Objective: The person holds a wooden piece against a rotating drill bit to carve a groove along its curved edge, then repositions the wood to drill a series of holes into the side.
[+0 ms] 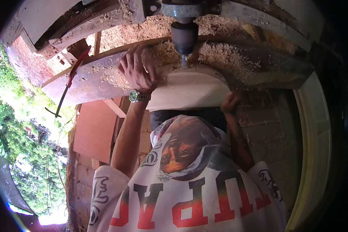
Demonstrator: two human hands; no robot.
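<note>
A pale, curved-edged wooden board (189, 91) lies on the work table, its straight edge towards my body. Over its far rounded edge hangs a dark drill chuck (184, 36), and the metal bit (184, 61) comes down right at the wood. My left hand (138, 69), with a watch (135, 96) on the wrist, grips the board's left end, its fingers bent over the far side. At the opposite end, my right hand (231, 102) is closed round the board's right edge, fingers curled and partly in shadow.
Wood shavings (224, 54) cover much of the work table (268, 69). A red-handled hacksaw-like tool (71, 75) hangs over the table's left end. Timber beams (265, 19) cross beyond the machine. A pale frame (313, 147) stands on the right, and a reddish panel (94, 131) on the left.
</note>
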